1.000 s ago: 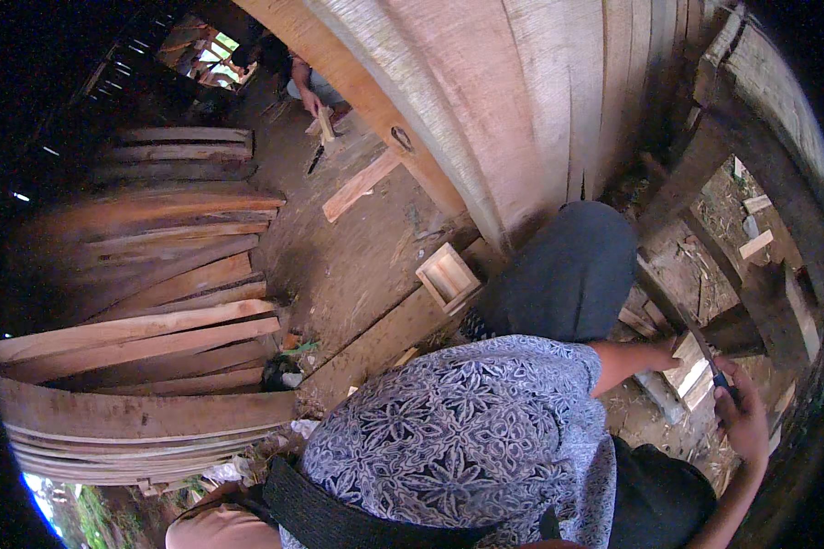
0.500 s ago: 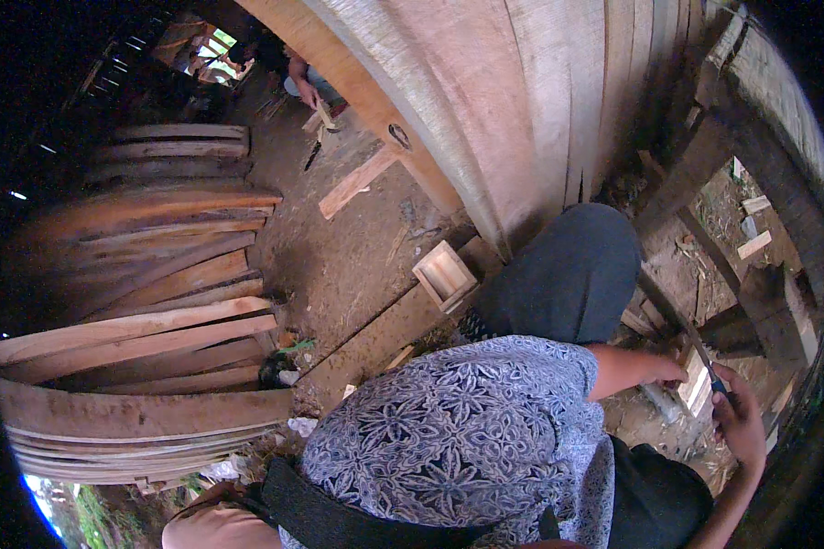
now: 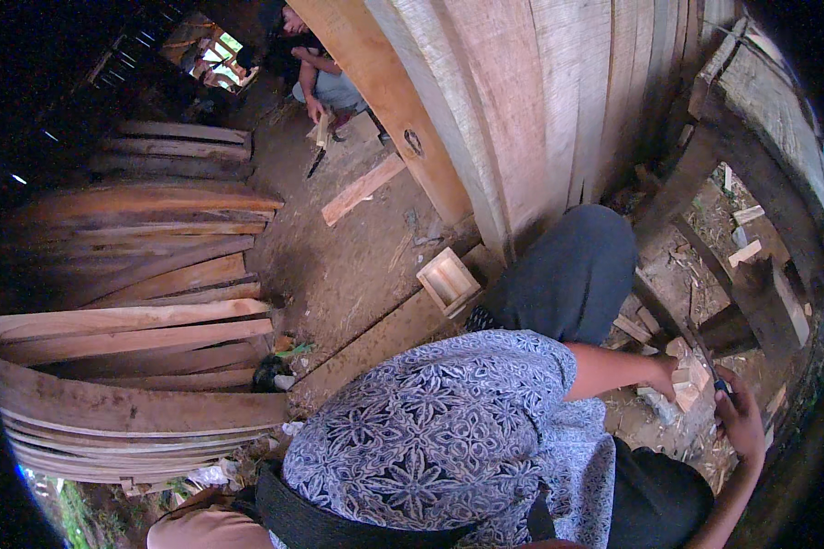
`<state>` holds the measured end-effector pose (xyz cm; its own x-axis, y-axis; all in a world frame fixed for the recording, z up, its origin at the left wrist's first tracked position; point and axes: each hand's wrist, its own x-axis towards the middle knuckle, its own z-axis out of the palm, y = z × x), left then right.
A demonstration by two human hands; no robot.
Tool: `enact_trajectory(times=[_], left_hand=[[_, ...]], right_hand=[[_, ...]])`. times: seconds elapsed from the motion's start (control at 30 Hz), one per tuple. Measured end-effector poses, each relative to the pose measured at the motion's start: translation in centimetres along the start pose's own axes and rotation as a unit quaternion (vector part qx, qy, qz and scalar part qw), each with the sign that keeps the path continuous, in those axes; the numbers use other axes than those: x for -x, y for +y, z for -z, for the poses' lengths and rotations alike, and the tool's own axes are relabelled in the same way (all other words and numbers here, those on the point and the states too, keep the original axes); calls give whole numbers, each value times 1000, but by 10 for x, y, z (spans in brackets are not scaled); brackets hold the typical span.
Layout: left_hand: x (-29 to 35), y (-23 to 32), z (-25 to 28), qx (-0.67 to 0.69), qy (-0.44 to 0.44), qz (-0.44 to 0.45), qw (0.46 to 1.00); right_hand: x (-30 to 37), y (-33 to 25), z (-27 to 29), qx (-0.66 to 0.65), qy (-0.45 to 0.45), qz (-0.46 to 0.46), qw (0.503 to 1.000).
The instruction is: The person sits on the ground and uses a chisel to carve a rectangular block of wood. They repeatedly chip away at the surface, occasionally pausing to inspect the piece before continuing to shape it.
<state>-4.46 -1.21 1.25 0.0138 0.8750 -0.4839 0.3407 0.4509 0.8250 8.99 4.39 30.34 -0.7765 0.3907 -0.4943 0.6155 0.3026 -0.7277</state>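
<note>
Beside timber edges (image 3: 762,297) | hands (image 3: 743,425) hold knife (image 3: 721,386), wood block (image 3: 691,379) | wide dirt (image 3: 343,291) leftward

No legible text, label, brand, number or sign appears on any surface in view.
</note>
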Motion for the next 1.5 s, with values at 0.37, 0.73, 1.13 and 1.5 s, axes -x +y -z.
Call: enact_trajectory(times=[0.37,0.73,1.13,1.5], left_hand=[[40,-3,8,-175,-94,24,980],[62,7,12,-255,-247,62,933],[87,22,21,-134,-97,-52,985],[161,109,15,637,-31,-65,767]], right_hand=[[21,4,-2,-4,5,-11,1000],[36,8,1,-21,5,-37,999],[63,42,-10,-36,48,-80,995],[110,124,-30,-121,163,-148,968]])
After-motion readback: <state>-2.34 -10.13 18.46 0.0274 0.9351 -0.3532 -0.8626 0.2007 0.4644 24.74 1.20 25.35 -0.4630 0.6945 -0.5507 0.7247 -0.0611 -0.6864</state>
